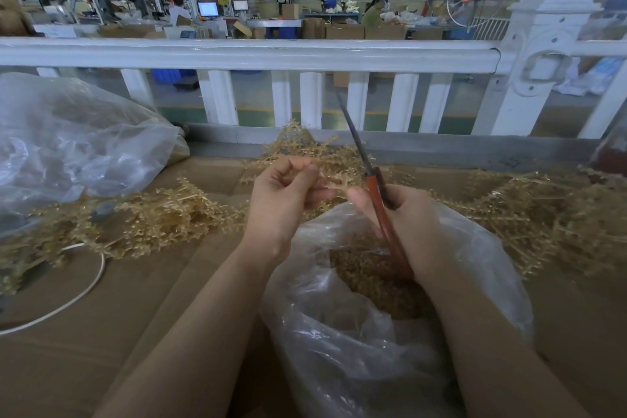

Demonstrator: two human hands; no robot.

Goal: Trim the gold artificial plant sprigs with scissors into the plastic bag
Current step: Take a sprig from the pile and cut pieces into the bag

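My left hand pinches a gold sprig above the open clear plastic bag. My right hand grips red-handled scissors; their dark blades point up and away, closed as far as I can tell. The right thumb touches the same sprig. Gold trimmed pieces fill the bottom of the bag. Loose gold sprigs lie in piles on the left, behind the hands and on the right.
A cardboard-covered work surface carries everything. A large clear bag bulges at the left. A white cord loops at the left. A white railing runs behind the table; a factory floor with people lies beyond.
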